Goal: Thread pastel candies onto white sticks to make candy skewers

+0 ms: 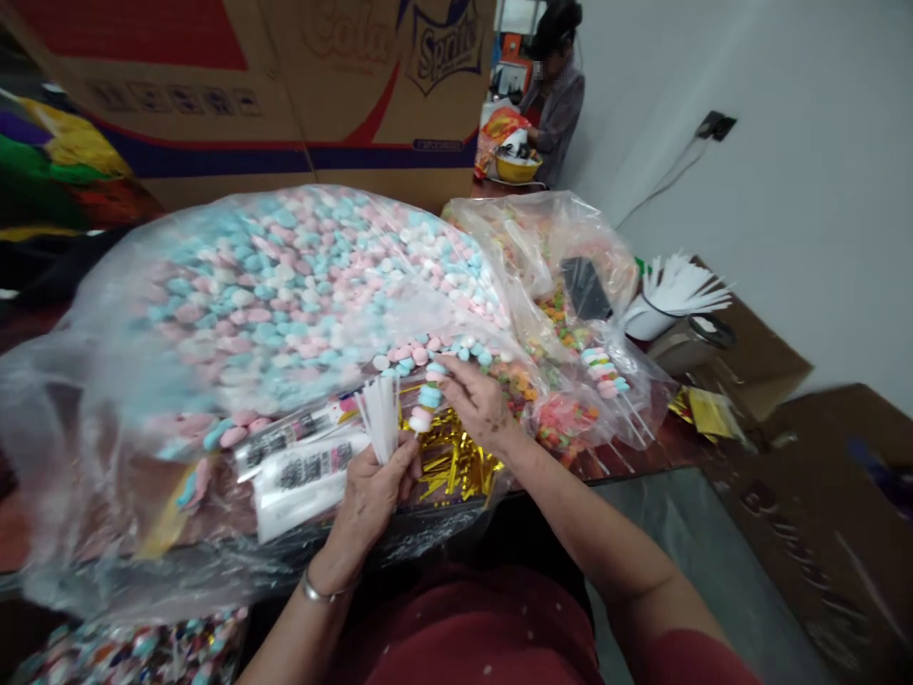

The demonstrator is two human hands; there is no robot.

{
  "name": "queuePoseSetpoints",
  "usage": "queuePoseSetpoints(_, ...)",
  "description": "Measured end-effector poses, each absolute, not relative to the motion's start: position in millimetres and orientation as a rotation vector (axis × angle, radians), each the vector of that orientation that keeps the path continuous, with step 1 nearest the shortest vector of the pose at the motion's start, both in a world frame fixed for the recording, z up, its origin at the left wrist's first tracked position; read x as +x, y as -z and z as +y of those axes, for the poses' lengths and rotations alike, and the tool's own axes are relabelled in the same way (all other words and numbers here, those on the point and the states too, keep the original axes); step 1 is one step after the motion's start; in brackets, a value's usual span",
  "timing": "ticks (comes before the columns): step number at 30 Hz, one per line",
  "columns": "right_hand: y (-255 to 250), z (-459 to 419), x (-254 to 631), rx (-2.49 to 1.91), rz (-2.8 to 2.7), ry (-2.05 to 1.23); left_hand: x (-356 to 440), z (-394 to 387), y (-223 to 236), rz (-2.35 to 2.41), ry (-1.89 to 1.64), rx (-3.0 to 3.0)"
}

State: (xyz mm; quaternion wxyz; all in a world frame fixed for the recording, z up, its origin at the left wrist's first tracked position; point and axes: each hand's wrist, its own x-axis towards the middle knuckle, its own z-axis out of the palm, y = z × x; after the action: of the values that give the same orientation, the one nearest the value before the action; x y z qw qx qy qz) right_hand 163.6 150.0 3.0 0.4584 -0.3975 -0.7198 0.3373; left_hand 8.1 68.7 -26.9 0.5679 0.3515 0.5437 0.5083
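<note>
My left hand is closed around a bunch of white sticks and the lower end of a marshmallow skewer. Pink, blue and white marshmallows are stacked along that skewer, which stands nearly upright. At its top, my right hand pinches a marshmallow between thumb and fingers. Loose marshmallows lie just behind, at the mouth of a large clear bag full of them. Gold twist ties are heaped below my right hand. Printed clear packaging sleeves lie left of my left hand.
Clear bags of small orange and green candies lie to the right, with finished skewers on top. A container of white strips stands beyond. A large cardboard box blocks the back. Another person works behind a yellow bowl.
</note>
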Motion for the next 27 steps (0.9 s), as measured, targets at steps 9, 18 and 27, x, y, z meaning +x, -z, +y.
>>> queuePoseSetpoints(9,2,147,160,-0.934,-1.906,-0.746,9,66,21,1.356,-1.209,0.835)
queuePoseSetpoints(18,-31,135,178,-0.961,-1.568,-0.892,5,65,26,1.287,-1.187,0.731)
queuePoseSetpoints(27,-69,166,361,-1.620,-1.745,-0.047,8,67,27,1.364,-1.151,0.877)
